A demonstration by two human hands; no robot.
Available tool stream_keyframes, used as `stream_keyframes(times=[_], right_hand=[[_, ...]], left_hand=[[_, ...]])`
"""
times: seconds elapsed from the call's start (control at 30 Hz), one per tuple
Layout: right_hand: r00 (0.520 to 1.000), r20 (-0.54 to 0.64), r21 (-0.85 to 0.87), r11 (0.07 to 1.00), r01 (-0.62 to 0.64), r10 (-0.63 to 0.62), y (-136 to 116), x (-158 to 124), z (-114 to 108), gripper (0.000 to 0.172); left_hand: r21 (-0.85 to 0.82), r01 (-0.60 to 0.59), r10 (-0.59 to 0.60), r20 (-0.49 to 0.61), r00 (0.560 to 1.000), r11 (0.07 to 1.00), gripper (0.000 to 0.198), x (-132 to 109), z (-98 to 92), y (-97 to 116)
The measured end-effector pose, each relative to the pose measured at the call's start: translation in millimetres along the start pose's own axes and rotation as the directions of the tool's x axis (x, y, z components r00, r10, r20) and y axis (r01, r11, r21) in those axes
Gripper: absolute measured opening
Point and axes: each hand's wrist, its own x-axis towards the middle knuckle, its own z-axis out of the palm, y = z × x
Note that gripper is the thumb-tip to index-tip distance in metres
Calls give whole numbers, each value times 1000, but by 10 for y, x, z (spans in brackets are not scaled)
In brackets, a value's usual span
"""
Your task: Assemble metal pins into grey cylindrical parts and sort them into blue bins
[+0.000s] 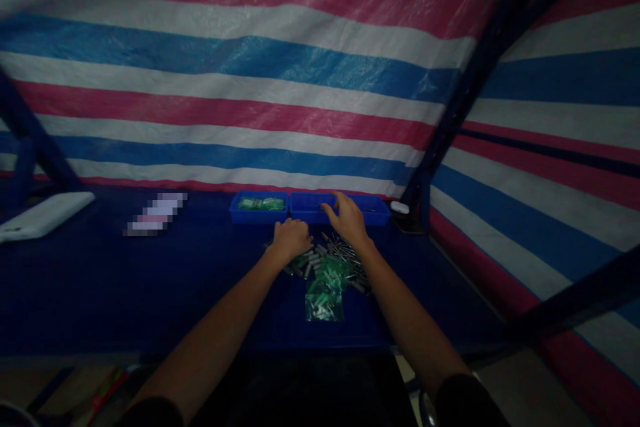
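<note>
Two bare arms reach forward from dark sleeves over a dark blue bench (200, 287), toward a loose pile of small metal pieces (345, 250), some short and grey, others thin and shiny. The left forearm (230, 327) comes in from the near left of the pile, and the left hand (293, 239) rests at the pile's left edge, back upward, fingers curled down; whether anything is gripped underneath cannot be told. The right forearm (407, 307) passes along the pile's right side, and the right hand (349, 217) is above the pile's far edge, thumb and forefinger spread apart with nothing visible between them, its other fingers hard to make out. Clear and green plastic packaging (325, 303) lies over the near part of the pile. Just beyond the pile stand two blue trays side by side: the left tray (259, 217) holds green packets (260, 203), while the right tray (376, 217) is partly covered by the right hand. Well to the left of the pile lie a blurred-out flat item (156, 213) and a white object (47, 215); to its far right sits a small white case (399, 207). Behind the pile hangs a red, white and blue striped sheet (250, 53).
</note>
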Motion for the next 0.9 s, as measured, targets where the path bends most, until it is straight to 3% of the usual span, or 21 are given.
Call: stream_keyframes(times=[0.1,0.2,0.37,0.47,0.57,0.7,0.9], right_hand=[[996,76,44,998,44,-47,-5,-135,-16,25],[981,162,103,991,88,-104,-44,-259,-69,21],[948,231,122,973,195,-219,-157,-290,-100,25],[943,220,86,968,237,-251,-192,-280,-85,19],[949,191,79,967,241,-252,-189,-277,-68,15],[961,157,110,971,212,-228,-179,-271,-55,18],[977,107,88,981,173,-182,-229,-294,-82,21]], left_hand=[[-42,-28,28,-10,1000,999,18,43,29,-60],[-228,-75,69,-33,997,971,15,113,64,-152],[-697,-146,91,-115,989,702,12,210,101,-244],[-803,-175,112,-135,985,569,13,229,86,-256],[-847,-190,139,-138,981,496,15,221,34,-253],[-817,-277,215,-191,958,507,18,186,-60,-247],[-765,-272,165,-216,962,583,23,178,-115,-225]])
